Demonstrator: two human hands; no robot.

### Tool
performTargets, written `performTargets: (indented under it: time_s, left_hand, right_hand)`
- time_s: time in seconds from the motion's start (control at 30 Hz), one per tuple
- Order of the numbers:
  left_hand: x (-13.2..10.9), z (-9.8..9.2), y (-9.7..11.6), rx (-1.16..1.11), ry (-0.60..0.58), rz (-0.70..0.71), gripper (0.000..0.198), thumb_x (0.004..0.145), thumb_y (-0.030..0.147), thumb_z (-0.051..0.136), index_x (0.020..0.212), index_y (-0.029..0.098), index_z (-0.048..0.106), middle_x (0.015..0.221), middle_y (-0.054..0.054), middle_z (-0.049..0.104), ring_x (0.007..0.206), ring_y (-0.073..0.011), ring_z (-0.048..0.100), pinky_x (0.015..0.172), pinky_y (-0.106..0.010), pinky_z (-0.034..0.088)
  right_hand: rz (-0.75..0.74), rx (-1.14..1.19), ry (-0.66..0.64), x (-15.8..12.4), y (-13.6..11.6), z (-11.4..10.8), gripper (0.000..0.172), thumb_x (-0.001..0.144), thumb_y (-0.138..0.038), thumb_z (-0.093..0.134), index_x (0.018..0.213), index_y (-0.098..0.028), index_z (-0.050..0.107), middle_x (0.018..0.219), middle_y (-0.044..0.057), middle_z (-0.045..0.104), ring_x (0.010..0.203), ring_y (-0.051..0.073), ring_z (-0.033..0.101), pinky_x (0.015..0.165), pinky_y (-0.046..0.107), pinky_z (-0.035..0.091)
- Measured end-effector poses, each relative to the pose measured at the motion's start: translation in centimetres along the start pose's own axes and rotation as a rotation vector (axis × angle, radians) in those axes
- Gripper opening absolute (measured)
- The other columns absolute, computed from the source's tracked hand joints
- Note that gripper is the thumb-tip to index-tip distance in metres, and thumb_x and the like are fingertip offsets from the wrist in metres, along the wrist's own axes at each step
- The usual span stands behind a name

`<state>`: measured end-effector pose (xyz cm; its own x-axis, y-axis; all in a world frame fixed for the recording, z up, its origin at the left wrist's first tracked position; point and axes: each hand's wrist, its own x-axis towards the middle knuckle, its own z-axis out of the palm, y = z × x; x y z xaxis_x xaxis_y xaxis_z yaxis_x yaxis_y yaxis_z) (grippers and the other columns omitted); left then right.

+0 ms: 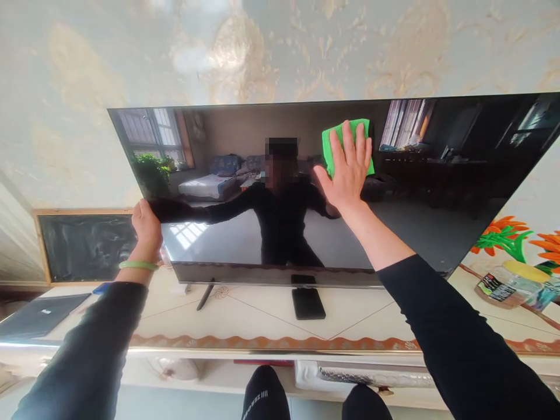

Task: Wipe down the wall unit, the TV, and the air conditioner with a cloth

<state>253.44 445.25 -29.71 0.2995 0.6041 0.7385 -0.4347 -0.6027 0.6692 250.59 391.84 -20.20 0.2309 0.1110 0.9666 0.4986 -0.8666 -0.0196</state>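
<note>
A large flat-screen television (245,233) stands before me, its glossy screen mirroring the room. My right hand (349,175) lies flat, fingers spread, over a folded green cloth (326,146) that it presses on the upper right-of-centre part of the screen. At the television's left side edge, my left hand (147,224) is closed around the frame. Its fingertips are partly hidden behind the edge. A pale green bangle circles the left wrist.
The television stands on a cream cabinet (258,329) with a wavy brown border. A small black box (308,304) sits below the screen. To the left are a framed blackboard (87,245) and a dark laptop-like slab (41,315); to the right, a yellow-lidded jar (503,287) and orange flowers (503,230).
</note>
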Motion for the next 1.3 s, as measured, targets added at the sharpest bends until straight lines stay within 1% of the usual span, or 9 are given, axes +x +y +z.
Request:
performTargets:
  time_s: [0.17, 0.33, 0.43, 0.57, 0.67, 0.8, 0.93, 1.13, 1.3]
  left_hand:
    - [-1.4, 2.1, 2.2, 0.067, 0.068, -0.12, 0.048, 0.11, 0.023, 0.055, 0.15, -0.002, 0.048, 0.155, -0.017, 0.059, 0.142, -0.0256, 0.054, 0.13, -0.043, 0.034]
    - [-4.2, 2.4, 4.6, 0.153, 0.035, -0.16, 0.069, 0.11, 0.027, 0.049, 0.168, 0.001, 0.024, 0.174, -0.025, 0.032, 0.163, -0.0381, 0.032, 0.137, -0.056, 0.02]
    - [-5.1, 2.0, 5.7, 0.23, -0.006, -0.131, 0.077, 0.11, 0.038, 0.041, 0.17, -0.002, 0.015, 0.178, -0.027, 0.019, 0.169, -0.0359, 0.02, 0.141, -0.053, 0.015]
    - [-5.1, 2.4, 8.6, 0.246, 0.0, 0.219, 0.094, 0.106, 0.067, 0.028, 0.171, 0.0, 0.017, 0.182, -0.021, 0.007, 0.172, -0.0316, 0.001, 0.143, -0.05, 0.004]
    - [-4.6, 4.2, 12.9, 0.208, -0.148, 0.497, 0.096, 0.101, 0.078, 0.029, 0.171, 0.012, 0.027, 0.183, -0.013, 0.01, 0.171, -0.0301, -0.006, 0.142, -0.053, -0.003]
    - [-3.7, 7.9, 20.1, 0.1, -0.337, 0.704, 0.086, 0.099, 0.076, 0.039, 0.168, 0.025, 0.038, 0.182, -0.004, 0.019, 0.171, -0.0292, -0.004, 0.142, -0.056, -0.007]
    - [-2.5, 10.8, 25.7, 0.023, -0.415, 0.767, 0.08, 0.1, 0.075, 0.038, 0.164, 0.029, 0.045, 0.179, 0.001, 0.027, 0.172, -0.0273, 0.0, 0.142, -0.051, -0.01]
    - [-1.6, 12.2, 27.9, -0.019, -0.448, 0.737, 0.072, 0.102, 0.071, 0.029, 0.157, 0.032, 0.054, 0.164, -0.004, 0.054, 0.169, -0.0287, 0.023, 0.142, -0.052, -0.008]
    - [-2.5, 12.0, 28.2, -0.011, -0.407, 0.72, 0.069, 0.102, 0.07, 0.029, 0.153, 0.033, 0.056, 0.162, -0.004, 0.055, 0.169, -0.0265, 0.024, 0.144, -0.049, -0.001]
  right_hand:
    - [0.096, -0.006, 0.016, 0.1, -1.0, -0.1, 0.074, 0.108, -0.057, 0.043, 0.17, -0.02, 0.03, 0.183, 0.01, 0.013, 0.171, 0.032, -0.007, 0.134, 0.064, -0.005]
    - [0.158, -0.104, 0.036, 4.3, -5.3, 3.0, 0.082, 0.107, -0.063, 0.032, 0.174, -0.018, 0.015, 0.184, 0.005, 0.006, 0.17, 0.032, -0.015, 0.135, 0.068, -0.004]
    - [-0.021, -0.105, -0.061, 5.0, -8.8, 5.4, 0.087, 0.104, -0.065, 0.036, 0.175, -0.018, 0.014, 0.184, 0.006, 0.006, 0.17, 0.037, -0.012, 0.135, 0.073, 0.001]
    - [-0.389, -0.091, -0.275, 2.3, -9.2, 5.8, 0.086, 0.104, -0.064, 0.042, 0.175, -0.025, 0.014, 0.184, 0.003, 0.011, 0.171, 0.035, 0.0, 0.137, 0.071, 0.006]
    - [-0.367, -0.174, -0.317, -0.2, -5.0, 3.3, 0.085, 0.104, -0.061, 0.046, 0.175, -0.025, 0.017, 0.184, 0.005, 0.012, 0.171, 0.036, 0.004, 0.136, 0.072, 0.008]
    - [-0.015, -0.292, -0.099, -0.4, 0.5, -0.3, 0.084, 0.106, -0.061, 0.038, 0.174, -0.017, 0.019, 0.183, 0.014, 0.005, 0.17, 0.04, 0.001, 0.135, 0.07, 0.009]
    - [0.191, -0.299, 0.013, 2.3, -1.0, 0.1, 0.086, 0.106, -0.063, 0.029, 0.175, -0.016, 0.01, 0.184, 0.013, 0.001, 0.17, 0.039, -0.005, 0.135, 0.072, 0.007]
    - [-0.206, -0.172, -0.129, 5.5, -9.1, 5.4, 0.085, 0.106, -0.062, 0.034, 0.175, -0.02, 0.009, 0.184, 0.009, 0.01, 0.171, 0.038, -0.003, 0.135, 0.072, 0.003]
    - [-0.237, -0.171, -0.149, 6.0, -4.8, 3.2, 0.081, 0.107, -0.066, 0.029, 0.175, -0.025, 0.013, 0.184, 0.003, 0.011, 0.171, 0.034, -0.001, 0.136, 0.07, 0.003]
